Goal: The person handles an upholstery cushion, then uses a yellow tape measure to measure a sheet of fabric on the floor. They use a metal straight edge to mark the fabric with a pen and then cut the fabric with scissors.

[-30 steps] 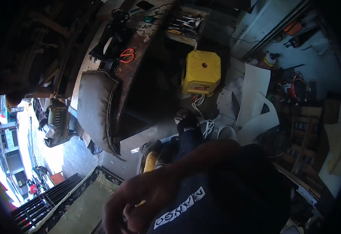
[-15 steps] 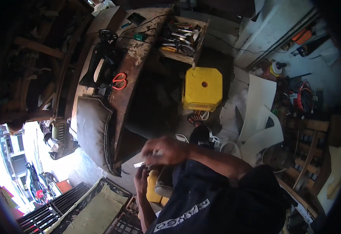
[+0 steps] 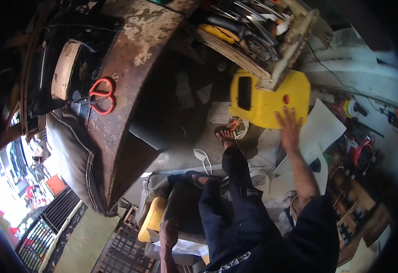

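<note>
My right hand reaches out with fingers spread flat on the near edge of a yellow plastic stool. A round hole shows in the stool's top and a dark slot in its side; its far edge lies under an open drawer's corner. My left hand is low beside a dark padded cushion, near a yellow object and a pale sheet. Its fingers are not clear enough to show whether they grip anything.
Above the stool juts a wooden drawer full of hand tools. Red-handled scissors lie on the worn table by a black sewing machine. A stitched cushion leans there. White sheets lie at right.
My hands have come apart: the right has reached forward onto the stool, the left has dropped beside the cushion. The view has moved closer to the table and drawer. The stool appears tilted.
</note>
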Available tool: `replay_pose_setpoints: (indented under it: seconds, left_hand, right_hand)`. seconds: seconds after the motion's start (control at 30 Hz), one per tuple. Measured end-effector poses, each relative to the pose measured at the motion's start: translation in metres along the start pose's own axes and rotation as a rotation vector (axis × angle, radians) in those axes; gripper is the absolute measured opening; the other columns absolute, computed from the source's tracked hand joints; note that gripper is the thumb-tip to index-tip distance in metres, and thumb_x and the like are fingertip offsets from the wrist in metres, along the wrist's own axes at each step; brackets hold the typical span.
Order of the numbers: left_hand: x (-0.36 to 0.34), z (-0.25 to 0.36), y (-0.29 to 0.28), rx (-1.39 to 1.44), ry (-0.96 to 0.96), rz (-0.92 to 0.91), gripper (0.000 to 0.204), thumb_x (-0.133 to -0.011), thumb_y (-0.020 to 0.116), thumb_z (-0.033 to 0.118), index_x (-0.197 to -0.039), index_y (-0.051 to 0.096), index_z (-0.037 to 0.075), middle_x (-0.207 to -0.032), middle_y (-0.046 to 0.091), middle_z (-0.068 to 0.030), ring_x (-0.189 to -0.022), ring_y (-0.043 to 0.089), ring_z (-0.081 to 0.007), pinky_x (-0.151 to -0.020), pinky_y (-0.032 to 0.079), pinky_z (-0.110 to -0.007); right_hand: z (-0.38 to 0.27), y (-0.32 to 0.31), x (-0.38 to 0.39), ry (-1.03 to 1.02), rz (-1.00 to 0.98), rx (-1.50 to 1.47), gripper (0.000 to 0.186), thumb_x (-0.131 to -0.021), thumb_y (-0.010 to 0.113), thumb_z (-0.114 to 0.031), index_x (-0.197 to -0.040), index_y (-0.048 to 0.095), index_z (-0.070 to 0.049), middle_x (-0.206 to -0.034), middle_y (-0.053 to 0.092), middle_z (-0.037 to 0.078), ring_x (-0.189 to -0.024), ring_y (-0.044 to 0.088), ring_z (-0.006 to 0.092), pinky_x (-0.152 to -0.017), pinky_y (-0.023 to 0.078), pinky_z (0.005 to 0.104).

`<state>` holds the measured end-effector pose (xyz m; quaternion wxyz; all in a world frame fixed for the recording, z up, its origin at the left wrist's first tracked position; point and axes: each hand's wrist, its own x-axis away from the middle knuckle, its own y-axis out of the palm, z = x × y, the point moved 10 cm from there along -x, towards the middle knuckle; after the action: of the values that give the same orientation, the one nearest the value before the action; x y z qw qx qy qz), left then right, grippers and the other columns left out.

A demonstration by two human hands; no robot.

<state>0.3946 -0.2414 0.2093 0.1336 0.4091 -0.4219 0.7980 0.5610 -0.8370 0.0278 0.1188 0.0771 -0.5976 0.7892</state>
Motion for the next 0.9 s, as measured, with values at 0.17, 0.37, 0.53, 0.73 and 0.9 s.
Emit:
replay_pose_setpoints:
  seconds: [0.17, 0.37, 0.53, 0.73, 0.9]
  left_hand:
    - [-0.02, 0.013, -0.115, -0.239, 0.025, 0.585, 0.05, -0.089, 0.066, 0.006, -0.137, 0.051, 0.005, -0.13, 0.054, -0.0227, -0.12, 0.054, -0.0375, -0.096, 0.047, -0.043]
    - [-0.059, 0.069, -0.245, -0.558, 0.134, 1.183, 0.065, -0.089, 0.067, 0.018, -0.147, 0.04, 0.008, -0.147, 0.041, -0.0222, -0.139, 0.035, -0.0382, -0.113, 0.029, -0.049]
    - [-0.078, -0.01, -0.283, -0.462, 0.238, 0.942, 0.058, -0.089, 0.067, 0.022, -0.143, 0.048, 0.012, -0.144, 0.049, -0.0159, -0.132, 0.044, -0.035, -0.109, 0.033, -0.048]
    - [-0.092, -0.02, -0.316, -0.49, 0.241, 1.056, 0.04, -0.086, 0.065, 0.011, -0.125, 0.061, 0.01, -0.114, 0.065, -0.0127, -0.108, 0.06, -0.0321, -0.094, 0.046, -0.045]
    - [-0.02, -0.074, -0.392, -0.409, 0.321, 1.439, 0.031, -0.083, 0.066, 0.018, -0.112, 0.067, 0.004, -0.107, 0.067, -0.0149, -0.097, 0.064, -0.0322, -0.084, 0.051, -0.041]
  right_hand:
    - [0.139, -0.003, -0.076, 0.368, -0.196, -0.101, 0.088, -0.091, 0.064, -0.012, -0.158, 0.011, -0.03, -0.16, 0.024, 0.017, -0.139, 0.039, 0.0397, -0.107, 0.045, 0.0481]
    - [0.078, -0.019, -0.122, 0.285, -0.178, -0.404, 0.082, -0.085, 0.067, -0.008, -0.155, 0.024, -0.017, -0.155, 0.033, 0.02, -0.133, 0.046, 0.0392, -0.107, 0.044, 0.0462]
    - [-0.1, -0.046, -0.024, 0.072, -0.458, -0.926, 0.043, -0.091, 0.061, -0.022, -0.13, 0.054, -0.004, -0.123, 0.062, 0.023, -0.115, 0.06, 0.0393, -0.096, 0.049, 0.0457]
    - [-0.172, -0.033, 0.214, -0.231, -0.868, -0.998, 0.043, -0.091, 0.066, -0.031, -0.129, 0.062, -0.009, -0.115, 0.07, 0.01, -0.11, 0.066, 0.024, -0.096, 0.049, 0.0348]
    - [-0.071, -0.02, 0.268, 0.251, -0.732, -0.897, 0.029, -0.089, 0.063, -0.021, -0.115, 0.069, -0.008, -0.11, 0.071, 0.014, -0.104, 0.068, 0.0269, -0.091, 0.051, 0.0353]
